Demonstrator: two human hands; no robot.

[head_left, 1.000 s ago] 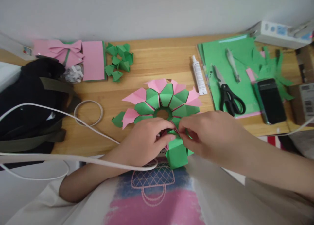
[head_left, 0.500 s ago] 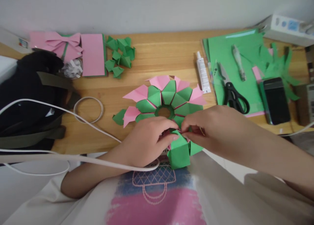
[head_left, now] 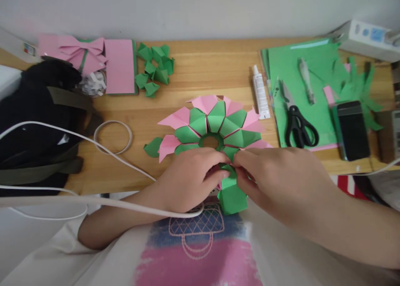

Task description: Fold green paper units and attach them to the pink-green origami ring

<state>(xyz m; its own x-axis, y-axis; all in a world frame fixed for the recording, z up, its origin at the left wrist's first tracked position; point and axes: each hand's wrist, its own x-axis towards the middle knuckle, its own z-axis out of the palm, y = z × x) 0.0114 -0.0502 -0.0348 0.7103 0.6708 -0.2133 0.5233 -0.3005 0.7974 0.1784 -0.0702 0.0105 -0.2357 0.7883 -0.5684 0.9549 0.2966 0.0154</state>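
A ring of folded green and pink paper lies at the table's front edge, with a round hole at its middle and pink points around its outside. My left hand pinches the ring's near side between thumb and fingers. Close beside it, my right hand is closed on the same near part, its fingertips almost touching the left ones. Below the fingers a green folded flap hangs past the table edge over the shirt. The exact spot under the fingertips is hidden.
Several green folded pieces and pink paper lie at the back left, near a black bag. A glue tube, scissors and a phone are at right. A white cable crosses my left forearm.
My right hand has turned and come lower, now covering more of the ring's right near side. The green flap has shifted slightly right. My left hand has barely moved.
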